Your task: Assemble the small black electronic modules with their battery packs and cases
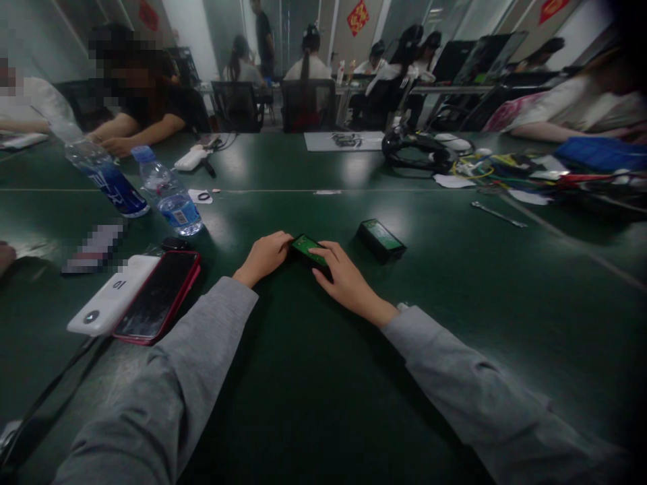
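We are steadying black module, green face up, mid-table: left hand and right hand half-curled, fingertips pinching its ends. Lifting is likely calling for an even two-sided pinch. Twin module is lying just right; phone is crowding left sleeve; open room is lying ahead and right.

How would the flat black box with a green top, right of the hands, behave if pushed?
The flat black box with a green top probably slides, not rolls: it lies low and flat. Crisp edges suggest it is rigid; its small size suggests light.
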`<action>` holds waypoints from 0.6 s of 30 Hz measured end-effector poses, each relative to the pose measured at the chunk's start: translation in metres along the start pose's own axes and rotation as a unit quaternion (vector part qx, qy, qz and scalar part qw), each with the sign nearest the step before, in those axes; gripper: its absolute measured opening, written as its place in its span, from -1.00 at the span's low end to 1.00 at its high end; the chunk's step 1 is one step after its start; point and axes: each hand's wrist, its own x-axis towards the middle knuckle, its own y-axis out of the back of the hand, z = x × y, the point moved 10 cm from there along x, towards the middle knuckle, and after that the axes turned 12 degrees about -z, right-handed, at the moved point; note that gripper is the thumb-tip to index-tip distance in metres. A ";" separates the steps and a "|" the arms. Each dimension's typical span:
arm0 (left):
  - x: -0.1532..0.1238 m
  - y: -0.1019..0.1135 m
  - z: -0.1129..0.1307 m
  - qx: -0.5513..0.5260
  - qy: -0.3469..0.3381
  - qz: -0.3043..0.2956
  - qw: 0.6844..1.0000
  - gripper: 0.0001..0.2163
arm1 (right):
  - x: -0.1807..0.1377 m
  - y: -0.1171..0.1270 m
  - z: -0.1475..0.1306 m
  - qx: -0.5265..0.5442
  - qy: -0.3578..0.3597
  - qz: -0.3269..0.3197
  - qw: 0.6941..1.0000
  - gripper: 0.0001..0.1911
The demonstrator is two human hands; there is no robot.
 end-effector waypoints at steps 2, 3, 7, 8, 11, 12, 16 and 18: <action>0.000 0.000 0.000 0.001 0.000 -0.002 1.000 -0.76 | 0.000 0.001 0.000 0.003 -0.001 0.000 1.000 -0.55; 0.001 -0.001 -0.001 0.001 0.001 -0.002 1.000 -0.77 | 0.000 0.001 0.000 0.005 -0.001 -0.001 1.000 -0.55; 0.001 -0.001 -0.001 0.000 0.003 -0.002 1.000 -0.77 | -0.001 0.001 -0.001 0.005 0.001 -0.002 1.000 -0.55; 0.001 -0.001 -0.001 0.001 0.002 -0.002 1.000 -0.76 | -0.001 0.001 -0.001 0.003 0.000 -0.003 1.000 -0.54; 0.001 -0.001 0.000 0.004 -0.001 -0.002 1.000 -0.76 | 0.000 0.001 0.001 0.001 -0.005 -0.005 1.000 -0.54; 0.001 -0.001 0.000 0.004 -0.001 -0.002 1.000 -0.76 | 0.000 0.000 0.001 0.001 -0.007 -0.005 1.000 -0.55; 0.000 -0.001 0.001 0.008 -0.002 -0.003 1.000 -0.76 | 0.000 0.000 0.000 0.000 -0.004 -0.001 1.000 -0.56; 0.000 -0.001 0.002 0.010 -0.003 -0.004 1.000 -0.76 | 0.000 0.000 -0.001 0.000 -0.002 -0.001 1.000 -0.56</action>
